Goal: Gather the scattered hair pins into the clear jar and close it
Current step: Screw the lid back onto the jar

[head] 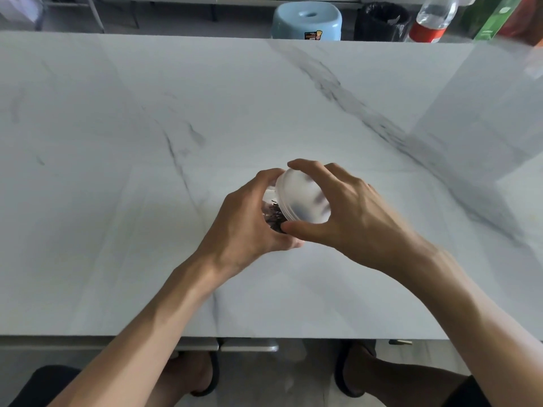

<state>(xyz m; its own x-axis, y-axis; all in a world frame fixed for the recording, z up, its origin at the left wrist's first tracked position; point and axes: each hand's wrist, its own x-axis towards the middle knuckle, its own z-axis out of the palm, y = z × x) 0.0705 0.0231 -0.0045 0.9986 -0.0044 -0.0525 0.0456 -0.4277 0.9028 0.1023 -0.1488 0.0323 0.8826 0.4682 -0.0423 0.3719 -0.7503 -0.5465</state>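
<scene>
My left hand [244, 224] wraps around the body of the clear jar [271, 205], which is tilted with its mouth toward the right, above the middle of the marble table [117, 142]. Dark hair pins [274, 215] lie in a heap inside the jar. A translucent white lid [302, 198] sits on the jar's mouth, and my right hand [349, 212] grips it with fingers spread around its rim. I see no loose pins on the table. Whether the lid is fully seated cannot be told.
Beyond the far table edge stand a light blue plastic stool [307, 20], a black bin [382, 20] and a clear bottle with a red label [432, 19]. A clear panel [476, 113] stands on the table at the right. My legs show under the near edge.
</scene>
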